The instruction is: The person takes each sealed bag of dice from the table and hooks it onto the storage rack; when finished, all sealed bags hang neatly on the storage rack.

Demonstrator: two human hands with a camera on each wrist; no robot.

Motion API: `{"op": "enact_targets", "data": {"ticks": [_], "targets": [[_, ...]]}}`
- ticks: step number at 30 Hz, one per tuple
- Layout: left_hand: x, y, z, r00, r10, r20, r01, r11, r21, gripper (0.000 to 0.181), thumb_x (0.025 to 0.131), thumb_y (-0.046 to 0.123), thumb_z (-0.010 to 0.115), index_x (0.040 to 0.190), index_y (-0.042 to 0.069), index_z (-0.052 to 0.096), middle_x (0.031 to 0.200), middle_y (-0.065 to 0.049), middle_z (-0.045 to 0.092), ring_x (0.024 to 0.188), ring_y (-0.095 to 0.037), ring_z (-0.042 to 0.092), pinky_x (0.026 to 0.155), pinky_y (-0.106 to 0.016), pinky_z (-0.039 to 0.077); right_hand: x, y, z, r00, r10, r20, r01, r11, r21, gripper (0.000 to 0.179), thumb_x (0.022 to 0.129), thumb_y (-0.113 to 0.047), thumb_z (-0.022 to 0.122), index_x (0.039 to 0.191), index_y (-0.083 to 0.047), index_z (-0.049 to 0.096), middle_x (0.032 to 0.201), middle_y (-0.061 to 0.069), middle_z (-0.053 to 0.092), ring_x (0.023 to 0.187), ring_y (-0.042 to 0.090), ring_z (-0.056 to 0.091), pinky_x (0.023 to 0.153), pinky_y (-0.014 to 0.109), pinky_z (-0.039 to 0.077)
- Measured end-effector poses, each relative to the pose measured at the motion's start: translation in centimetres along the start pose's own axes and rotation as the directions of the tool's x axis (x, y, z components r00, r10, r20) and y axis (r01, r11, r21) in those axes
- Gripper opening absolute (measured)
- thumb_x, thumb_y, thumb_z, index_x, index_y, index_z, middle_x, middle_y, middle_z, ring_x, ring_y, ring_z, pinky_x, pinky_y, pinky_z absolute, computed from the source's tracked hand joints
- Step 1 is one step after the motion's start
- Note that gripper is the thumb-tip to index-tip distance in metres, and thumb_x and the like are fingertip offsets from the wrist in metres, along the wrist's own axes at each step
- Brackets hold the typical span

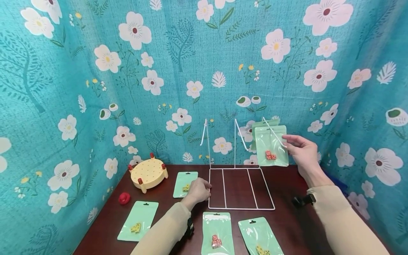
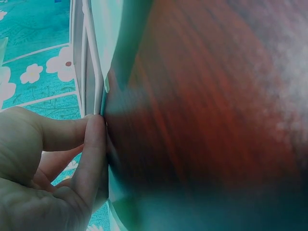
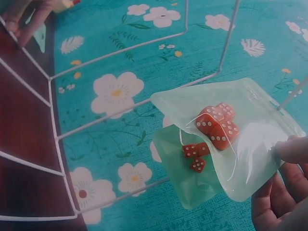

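Currently R hand (image 1: 301, 156) has the front pouch (image 1: 265, 143) (mint green, red dice inside) by its R side edge: thumb on the front face, fingers curled behind, pinch closed on the film. L hand (image 1: 198, 191) has thumb + index pinched on the left base wire of the white rack (image 1: 224, 187), no pouch in it; prob. steadying the frame.

Loc: front pouch is up off the table (image 1: 296, 226), at the rack's rightmost prong (image 1: 274, 132). Prong looks to run thru the hang slot, but exact seating is hard to tell. Rear pouch (image 3: 175, 180), also w/ red dice, is just behind; touching or not, can't tell.

Handling (judged): light, thin, floppy film, glossy so a bit slippery. Dice = hard loose lump, prob. weighs the btm end & lets the bag swing. Not really fragile, though the slot strip could bend or tear if yanked. Best hold: side edge near the top, or the flat strip beside the slot; keep fingers off the slot & off the dice lump.

Orient.: long axis approx vertical, slight lean, slot end up, dice end down, front face twd person. R wrist view shows the film bowed, not flat.
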State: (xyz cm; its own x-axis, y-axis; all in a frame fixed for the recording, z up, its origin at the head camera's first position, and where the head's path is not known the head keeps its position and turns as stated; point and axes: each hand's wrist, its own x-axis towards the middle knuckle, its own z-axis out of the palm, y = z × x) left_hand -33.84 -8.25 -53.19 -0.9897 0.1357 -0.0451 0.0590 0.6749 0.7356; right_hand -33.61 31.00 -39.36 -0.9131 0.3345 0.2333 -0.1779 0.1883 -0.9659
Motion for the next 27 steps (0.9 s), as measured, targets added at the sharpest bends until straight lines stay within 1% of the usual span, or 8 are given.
{"op": "enact_targets", "data": {"ticks": [2, 7, 14, 18, 22, 24, 27], "targets": [[0.0, 0.0, 0.0, 1.0, 0.001, 0.001, -0.001, 1.0, 0.002, 0.033, 0.091, -0.008, 0.078, 0.122, -0.001, 0.084, 0.083, -0.005, 0.074, 0.062, -0.016, 0.062, 0.055, -0.029, 0.047, 0.3, 0.0, 0.2, 1.0, -0.002, 0.002, 0.002, 1.0, -0.009, 0.038, 0.106, -0.016, 0.079, 0.143, -0.008, 0.077, 0.094, -0.03, 0.077, 0.091, 0.0, 0.069, 0.07, 0.016, 0.059], [0.2, 0.0, 0.0, 1.0, 0.006, 0.0, -0.006, 1.0, 0.009, 0.033, 0.09, -0.008, 0.079, 0.122, -0.001, 0.084, 0.081, -0.004, 0.073, 0.062, -0.016, 0.061, 0.055, -0.029, 0.046, 1.1, 0.0, 0.6, 1.0, -0.012, -0.017, 0.01, 0.997, -0.083, 0.039, 0.107, -0.02, 0.077, 0.145, -0.008, 0.076, 0.096, -0.033, 0.074, 0.092, -0.002, 0.068, 0.072, 0.017, 0.06], [0.2, -0.1, 0.0, 1.0, 0.004, -0.005, -0.004, 1.0, 0.009, 0.03, 0.092, -0.007, 0.079, 0.12, -0.001, 0.085, 0.087, -0.007, 0.076, 0.062, -0.015, 0.061, 0.055, -0.029, 0.047, 1.9, 0.0, 1.0, 1.0, -0.008, -0.022, 0.005, 0.992, -0.123, 0.039, 0.108, -0.022, 0.076, 0.146, -0.011, 0.076, 0.099, -0.032, 0.071, 0.101, 0.002, 0.065, 0.075, 0.018, 0.06], [0.1, 0.0, 0.0, 1.0, 0.002, -0.004, -0.002, 1.0, 0.008, 0.029, 0.093, -0.006, 0.079, 0.121, 0.0, 0.085, 0.089, -0.008, 0.077, 0.062, -0.015, 0.061, 0.055, -0.029, 0.047, 2.1, -0.1, 1.3, 1.0, -0.02, -0.014, 0.018, 0.991, -0.133, 0.038, 0.109, -0.021, 0.075, 0.145, -0.009, 0.076, 0.097, -0.03, 0.07, 0.101, 0.002, 0.064, 0.076, 0.017, 0.061], [0.1, 0.0, 0.0, 1.0, 0.004, 0.001, -0.004, 1.0, 0.012, 0.03, 0.092, -0.006, 0.079, 0.121, 0.0, 0.085, 0.086, -0.007, 0.077, 0.062, -0.015, 0.061, 0.055, -0.029, 0.047, 2.1, -0.2, 1.4, 0.999, -0.039, -0.003, 0.038, 0.986, -0.162, 0.036, 0.11, -0.019, 0.073, 0.144, -0.007, 0.076, 0.101, -0.029, 0.069, 0.098, 0.0, 0.066, 0.076, 0.014, 0.061], [0.1, 0.0, 0.0, 1.0, 0.0, 0.0, 0.0, 1.0, 0.009, 0.03, 0.092, -0.007, 0.079, 0.121, 0.0, 0.085, 0.087, -0.007, 0.077, 0.062, -0.015, 0.062, 0.055, -0.029, 0.048, 2.1, -0.2, 1.3, 0.999, -0.045, 0.009, 0.046, 0.983, -0.175, 0.036, 0.11, -0.02, 0.073, 0.143, -0.006, 0.076, 0.102, -0.029, 0.068, 0.097, -0.001, 0.066, 0.076, 0.012, 0.061], [0.0, 0.1, -0.1, 1.0, -0.002, -0.007, 0.002, 1.0, 0.01, 0.029, 0.093, -0.006, 0.079, 0.12, 0.0, 0.085, 0.092, -0.008, 0.079, 0.062, -0.015, 0.063, 0.055, -0.028, 0.049, 1.8, -0.1, 0.8, 0.998, -0.055, 0.043, 0.062, 0.979, -0.192, 0.038, 0.11, -0.024, 0.074, 0.142, -0.003, 0.076, 0.1, -0.031, 0.069, 0.097, -0.001, 0.067, 0.078, 0.012, 0.061]]}}
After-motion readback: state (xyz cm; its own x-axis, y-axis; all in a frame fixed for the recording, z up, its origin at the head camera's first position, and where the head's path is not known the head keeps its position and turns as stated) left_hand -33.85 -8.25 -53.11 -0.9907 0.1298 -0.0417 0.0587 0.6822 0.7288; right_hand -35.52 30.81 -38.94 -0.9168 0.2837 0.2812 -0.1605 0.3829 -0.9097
